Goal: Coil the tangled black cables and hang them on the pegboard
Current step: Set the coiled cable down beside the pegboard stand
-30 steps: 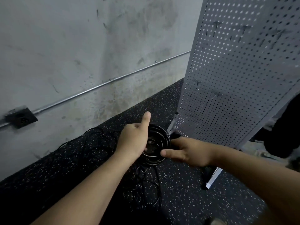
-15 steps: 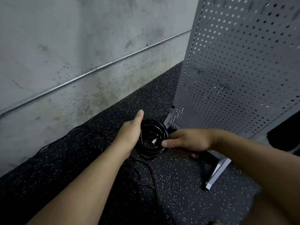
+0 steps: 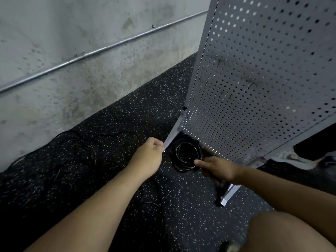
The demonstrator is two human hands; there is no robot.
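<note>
The coil (image 3: 187, 154) is sitting low at the foot of the pegboard (image 3: 254, 84), just beside its leg (image 3: 172, 137); the right hand (image 3: 217, 169) is pinching the coil's near rim, thumb on top, probably to stop the loops springing apart; whether the coil is resting on the floor (image 3: 131, 113) or being held just off it I cannot tell; the left hand (image 3: 150, 151) is hovering just left of the coil, apart from it, fingers curled into a fist; whether a strand is running through that fist I cannot tell, since the cable is as dark as the floor; the hands are working apart, with the coil between them; more loose cable (image 3: 78, 142) is lying tangled on the floor to the left, near the wall (image 3: 72, 51), so the coiling is looking only partly done, and the left hand is likely placed there to feed in the next length; what look like hooks (image 3: 251, 84) are sticking out higher on the pegboard, well above the coil, so hanging is not yet in reach
</note>
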